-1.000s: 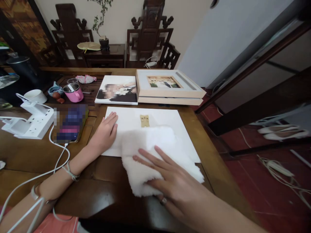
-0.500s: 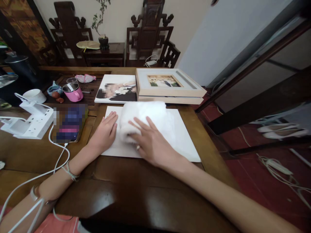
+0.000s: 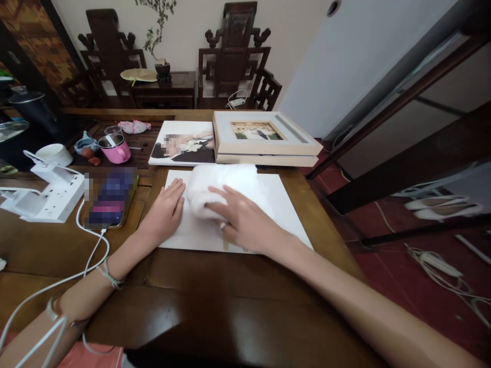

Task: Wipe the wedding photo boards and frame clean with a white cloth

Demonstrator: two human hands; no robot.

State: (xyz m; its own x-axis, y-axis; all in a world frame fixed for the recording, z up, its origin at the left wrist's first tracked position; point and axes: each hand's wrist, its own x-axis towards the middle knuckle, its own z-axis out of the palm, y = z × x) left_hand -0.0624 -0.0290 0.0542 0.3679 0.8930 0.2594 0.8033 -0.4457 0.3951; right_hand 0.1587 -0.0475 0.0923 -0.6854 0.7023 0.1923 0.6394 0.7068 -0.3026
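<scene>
A white flat board (image 3: 284,212) lies on the dark wooden table (image 3: 199,301). My left hand (image 3: 164,209) rests flat on the board's left edge, fingers stretched out. My right hand (image 3: 241,222) presses a bunched fluffy white cloth (image 3: 218,186) onto the board's upper middle, fingers spread over it. A small tan tab shows at the board's near edge beside my right palm.
Stacked light picture frames (image 3: 264,138) and a photo print (image 3: 184,143) lie just beyond the board. To the left are a phone (image 3: 109,197), a white power strip (image 3: 49,191) with cables, a pink cup (image 3: 115,148) and a tea tray. Carved chairs stand behind; the floor drops off right.
My right hand swept the cloth from the board's near edge up to its far middle, bunching it, then drew back slightly. My left hand stayed put.
</scene>
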